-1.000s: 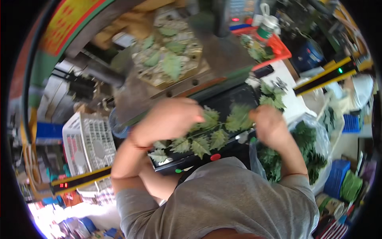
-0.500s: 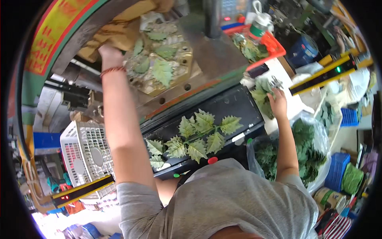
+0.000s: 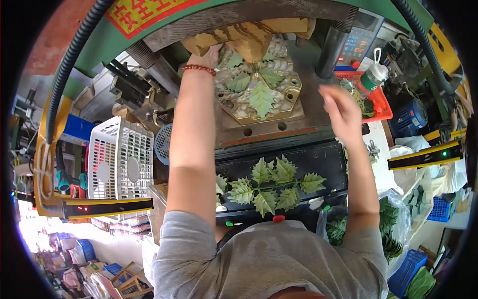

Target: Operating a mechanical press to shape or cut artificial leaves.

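Observation:
A brass-coloured mould lies on the press bed, with several flat green fabric-like leaves spread on it. My left hand, a beaded bracelet at its wrist, reaches to the mould's far left side beneath the brownish upper block. Its fingers are mostly hidden there. Over the bed, right of the mould, my right hand is smeared by motion, and I make out nothing held in it. A spray of artificial leaves with shaped, pale-edged blades rests on the black ledge before me.
A red tray holding a bottle stands right of the press post. Yellow-black sensor bars flank both sides. White baskets stand at left; a plastic bag of green leaves is at lower right.
My right hand has left the leaf stack on the right-hand white table and moved up-left toward the mould. My left hand stays by the mould's far left side. The head view has shifted.

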### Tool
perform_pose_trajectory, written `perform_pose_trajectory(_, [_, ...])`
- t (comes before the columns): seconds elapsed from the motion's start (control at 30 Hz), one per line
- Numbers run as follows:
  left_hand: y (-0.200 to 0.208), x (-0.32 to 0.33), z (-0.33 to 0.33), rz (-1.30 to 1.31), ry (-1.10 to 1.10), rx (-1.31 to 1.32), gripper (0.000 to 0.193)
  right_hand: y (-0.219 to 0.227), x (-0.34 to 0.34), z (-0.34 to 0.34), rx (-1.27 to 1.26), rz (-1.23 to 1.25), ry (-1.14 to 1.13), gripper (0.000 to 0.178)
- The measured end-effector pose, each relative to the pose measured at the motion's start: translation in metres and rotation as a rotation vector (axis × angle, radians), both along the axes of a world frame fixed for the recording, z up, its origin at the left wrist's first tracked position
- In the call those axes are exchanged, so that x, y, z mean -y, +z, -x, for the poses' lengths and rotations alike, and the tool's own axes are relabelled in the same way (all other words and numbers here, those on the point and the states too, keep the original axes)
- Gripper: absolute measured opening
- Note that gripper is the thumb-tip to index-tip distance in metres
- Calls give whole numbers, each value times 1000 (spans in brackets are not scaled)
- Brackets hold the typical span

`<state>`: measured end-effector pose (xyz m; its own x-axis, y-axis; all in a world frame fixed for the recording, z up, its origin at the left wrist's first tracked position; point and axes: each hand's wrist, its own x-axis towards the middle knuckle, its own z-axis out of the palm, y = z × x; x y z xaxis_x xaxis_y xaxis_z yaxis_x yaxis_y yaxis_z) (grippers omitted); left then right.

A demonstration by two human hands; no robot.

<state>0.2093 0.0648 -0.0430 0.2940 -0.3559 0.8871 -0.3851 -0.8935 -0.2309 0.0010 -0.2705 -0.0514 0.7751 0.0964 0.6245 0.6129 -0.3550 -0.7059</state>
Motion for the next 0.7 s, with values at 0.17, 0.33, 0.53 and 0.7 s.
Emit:
perform_pose_trajectory(0.17, [50, 20, 95, 518, -112, -889, 29, 47, -91, -95, -277, -336, 149, 21])
perform_pose_trajectory(0.33, [57, 7, 124, 441, 215, -1038, 32, 38, -174, -135, 183, -570, 456, 26])
perform_pose_trajectory(0.53, [44, 24, 118, 327, 133, -792, 37, -16, -170, -240, 445, 346, -312, 28])
perform_pose_trajectory(0.7, [40, 32, 118, 329, 184, -897, 38, -13, -167, -222, 797, -215, 640, 57])
